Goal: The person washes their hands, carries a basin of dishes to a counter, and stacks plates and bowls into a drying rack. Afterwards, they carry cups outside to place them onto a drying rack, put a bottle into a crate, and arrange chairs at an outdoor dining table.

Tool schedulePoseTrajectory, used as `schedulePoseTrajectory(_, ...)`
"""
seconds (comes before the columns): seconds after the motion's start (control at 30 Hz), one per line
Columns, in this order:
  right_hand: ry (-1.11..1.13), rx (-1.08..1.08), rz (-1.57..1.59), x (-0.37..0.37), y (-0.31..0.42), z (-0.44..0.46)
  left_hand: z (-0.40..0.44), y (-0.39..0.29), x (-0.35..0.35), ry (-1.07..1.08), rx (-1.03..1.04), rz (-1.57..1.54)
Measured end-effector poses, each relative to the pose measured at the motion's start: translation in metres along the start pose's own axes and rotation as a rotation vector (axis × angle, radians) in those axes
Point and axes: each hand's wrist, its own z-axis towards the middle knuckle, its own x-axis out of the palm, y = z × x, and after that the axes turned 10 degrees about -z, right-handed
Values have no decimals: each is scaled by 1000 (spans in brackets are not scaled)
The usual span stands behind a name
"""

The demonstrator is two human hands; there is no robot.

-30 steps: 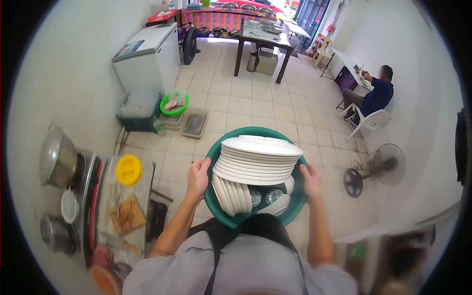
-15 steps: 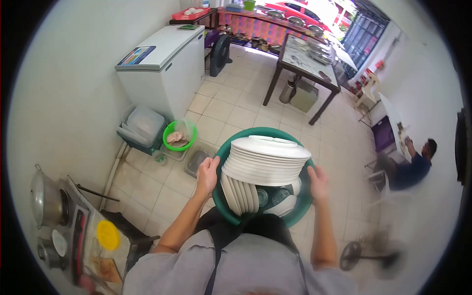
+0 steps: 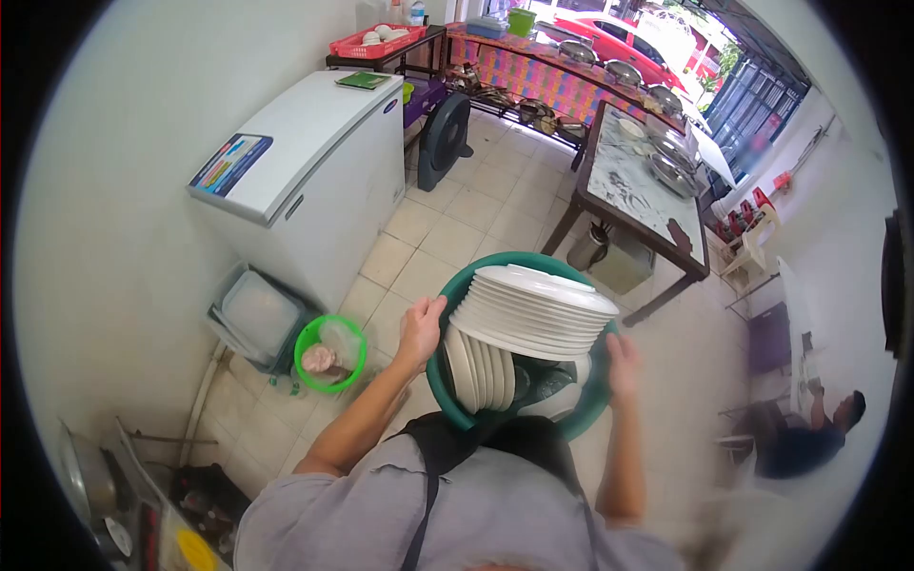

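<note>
Between my two hands is a round green basin [image 3: 444, 381], held at waist height in front of my body. My left hand [image 3: 421, 330] is closed on its left rim, and my right hand [image 3: 625, 366] grips the right rim. A tall stack of white plates [image 3: 533, 309] leans across the far part of the basin. Nearer to me, several plates [image 3: 476, 371] stand on edge at the left, with clear glassware [image 3: 543, 383] beside them. The bottom of the basin is hidden by the dishes.
A white chest freezer [image 3: 314, 143] stands left, with a green bowl [image 3: 330, 354] and a plastic bin [image 3: 255, 314] on the floor by it. Ahead right is a dark-framed table [image 3: 638, 190] with metal trays. A black fan [image 3: 445, 143] stands ahead. A person [image 3: 800, 438] sits at the right wall.
I have moved forward with the basin still in both hands. The freezer and the table appear nearer, while the stove side at lower left slides out of view.
</note>
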Motion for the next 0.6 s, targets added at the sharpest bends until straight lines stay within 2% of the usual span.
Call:
schedulePoseTrajectory(0.07, -26, 24, 22, 12, 17, 74, 65, 3, 37, 7, 10, -17)
schedulePoseTrajectory(0.17, 50, -94, -46, 27, 40, 182, 159, 13, 88, -13, 101, 8)
schedulePoseTrajectory(0.3, 115, -205, -97, 65, 74, 322, 251, -10, 130, -186, 68, 85)
schedulePoseTrajectory(0.37, 171, -227, -150, 89, 85, 387, 297, -14, 139, -215, 4, -4)
schedulePoseTrajectory(0.4, 208, -226, -130, 107, 93, 419, 319, -21, 142, -244, 50, -98)
schedulePoseTrajectory(0.47, 273, -259, -61, 150, 106, 474, 362, -35, 135, -310, 28, -101)
schedulePoseTrajectory(0.5, 236, -246, -122, 182, 119, 498, 388, -41, 125, -354, 4, -99)
schedulePoseTrajectory(0.57, 291, -189, -80, 230, 141, 532, 429, -41, 111, -405, 20, -153)
schedulePoseTrajectory(0.6, 359, -232, -45, 256, 149, 551, 447, -47, 102, -428, 20, -160)
